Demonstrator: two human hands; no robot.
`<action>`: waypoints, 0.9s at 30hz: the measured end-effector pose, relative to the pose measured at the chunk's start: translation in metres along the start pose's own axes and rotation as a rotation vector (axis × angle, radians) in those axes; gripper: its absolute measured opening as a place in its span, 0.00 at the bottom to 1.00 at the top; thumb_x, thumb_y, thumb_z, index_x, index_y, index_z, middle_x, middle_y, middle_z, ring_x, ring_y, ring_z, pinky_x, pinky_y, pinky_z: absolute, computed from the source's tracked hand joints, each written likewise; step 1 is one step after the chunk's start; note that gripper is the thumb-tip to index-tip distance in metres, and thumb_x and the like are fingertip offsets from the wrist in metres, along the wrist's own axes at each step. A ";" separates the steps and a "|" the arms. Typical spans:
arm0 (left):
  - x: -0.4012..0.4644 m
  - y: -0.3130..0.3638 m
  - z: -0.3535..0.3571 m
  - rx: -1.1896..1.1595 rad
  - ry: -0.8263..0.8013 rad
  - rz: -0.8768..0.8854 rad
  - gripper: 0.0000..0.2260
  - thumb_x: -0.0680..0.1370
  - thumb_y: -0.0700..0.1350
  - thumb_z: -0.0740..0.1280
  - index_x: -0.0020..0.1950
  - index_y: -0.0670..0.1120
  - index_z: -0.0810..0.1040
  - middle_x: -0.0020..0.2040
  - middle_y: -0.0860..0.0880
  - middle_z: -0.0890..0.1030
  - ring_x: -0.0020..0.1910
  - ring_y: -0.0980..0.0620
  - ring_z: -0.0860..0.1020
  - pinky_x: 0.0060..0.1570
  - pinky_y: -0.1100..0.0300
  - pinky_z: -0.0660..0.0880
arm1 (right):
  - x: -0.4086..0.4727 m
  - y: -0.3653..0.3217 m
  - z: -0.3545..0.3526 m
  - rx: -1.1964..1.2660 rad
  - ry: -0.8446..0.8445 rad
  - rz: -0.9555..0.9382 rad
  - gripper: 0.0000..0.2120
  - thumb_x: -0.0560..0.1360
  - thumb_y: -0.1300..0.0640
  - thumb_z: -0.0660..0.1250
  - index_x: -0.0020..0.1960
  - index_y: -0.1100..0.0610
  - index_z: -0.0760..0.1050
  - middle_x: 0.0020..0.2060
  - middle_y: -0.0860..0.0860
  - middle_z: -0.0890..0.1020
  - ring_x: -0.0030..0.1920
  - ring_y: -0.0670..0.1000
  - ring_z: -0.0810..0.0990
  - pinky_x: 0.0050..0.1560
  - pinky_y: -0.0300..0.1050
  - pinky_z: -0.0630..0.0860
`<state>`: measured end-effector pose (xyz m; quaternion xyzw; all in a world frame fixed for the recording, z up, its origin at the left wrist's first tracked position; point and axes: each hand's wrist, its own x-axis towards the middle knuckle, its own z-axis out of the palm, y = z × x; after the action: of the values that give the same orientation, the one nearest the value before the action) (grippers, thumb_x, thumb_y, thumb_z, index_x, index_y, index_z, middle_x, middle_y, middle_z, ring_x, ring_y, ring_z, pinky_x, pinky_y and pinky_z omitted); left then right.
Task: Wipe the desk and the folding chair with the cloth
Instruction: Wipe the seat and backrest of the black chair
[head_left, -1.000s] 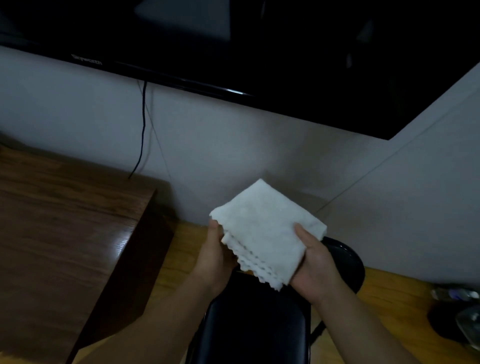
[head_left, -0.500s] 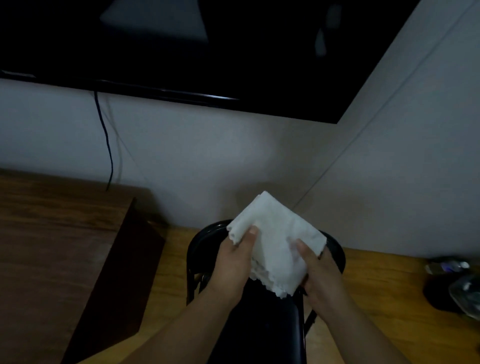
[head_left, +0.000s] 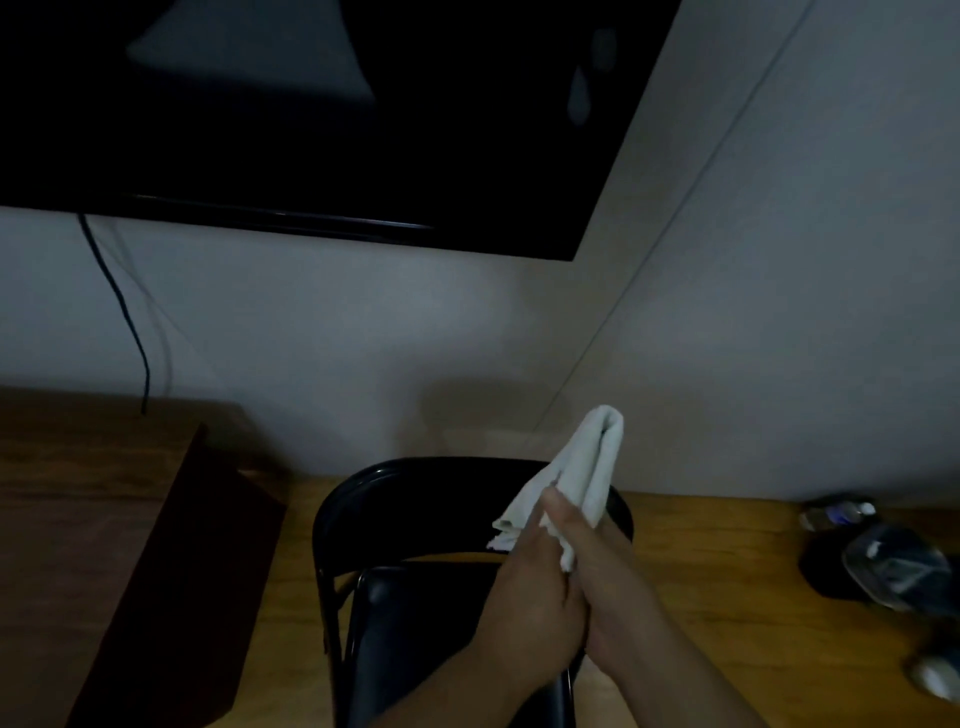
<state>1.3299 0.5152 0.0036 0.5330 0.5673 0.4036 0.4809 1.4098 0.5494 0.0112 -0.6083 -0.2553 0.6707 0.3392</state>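
Currently both hands meet palm to palm above the folding chair (head_left: 415, 519), with the white cloth (head_left: 582, 467) pressed between them. The left hand (head_left: 530, 587) has its fingers (head_left: 553, 512) laid along the near face of the cloth, the thumb side uppermost, and they close against the fabric so that it is held flat. The right hand (head_left: 618, 587) lies against the far face, and its own finger ends are hidden behind the cloth and the left hand, so how they curl cannot be told; the palm presses the cloth toward the left hand. The cloth is folded over on itself: its doubled upper end stands up and leans a little to the right above the hands, in front of the pale wall (head_left: 363, 338), while a ragged lower corner sticks out to the left just over the chair's curved black backrest.

The chair is black, with a rounded metal back and a dark padded seat that runs down under the forearms. It stands on a light wooden floor (head_left: 727, 571). To the left, the dark brown wooden counter (head_left: 78, 519) fills the lower left of the view, its side panel near the chair but apart from it. A black cable (head_left: 122, 312) hangs down the wall to the back of the counter. Above, a large dark television (head_left: 311, 104) is mounted on the wall. At the far right on the floor sit some dim, blurred things that cannot be made out.
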 end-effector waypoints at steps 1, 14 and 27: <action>-0.001 0.000 -0.002 0.018 -0.067 0.028 0.22 0.83 0.49 0.59 0.78 0.54 0.62 0.74 0.55 0.71 0.70 0.62 0.70 0.70 0.61 0.69 | 0.003 -0.001 -0.004 -0.015 0.049 0.002 0.20 0.63 0.39 0.79 0.50 0.50 0.85 0.42 0.50 0.89 0.43 0.47 0.88 0.39 0.40 0.83; -0.035 -0.065 -0.046 0.358 -0.156 -0.109 0.29 0.83 0.58 0.56 0.81 0.62 0.46 0.78 0.66 0.51 0.78 0.68 0.47 0.74 0.70 0.50 | 0.082 -0.029 -0.099 -1.112 0.159 -0.447 0.26 0.82 0.56 0.65 0.78 0.53 0.63 0.70 0.62 0.74 0.63 0.63 0.78 0.58 0.61 0.80; -0.074 -0.111 -0.112 0.238 0.262 -0.337 0.24 0.82 0.51 0.60 0.79 0.57 0.60 0.73 0.62 0.69 0.71 0.67 0.65 0.71 0.66 0.64 | 0.095 0.048 0.061 -1.452 -0.140 -0.777 0.37 0.79 0.59 0.64 0.81 0.66 0.49 0.80 0.65 0.57 0.81 0.64 0.54 0.82 0.56 0.43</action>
<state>1.1940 0.4357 -0.0715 0.4268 0.7494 0.3137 0.3973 1.3396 0.5955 -0.0778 -0.5013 -0.8377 0.2101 0.0528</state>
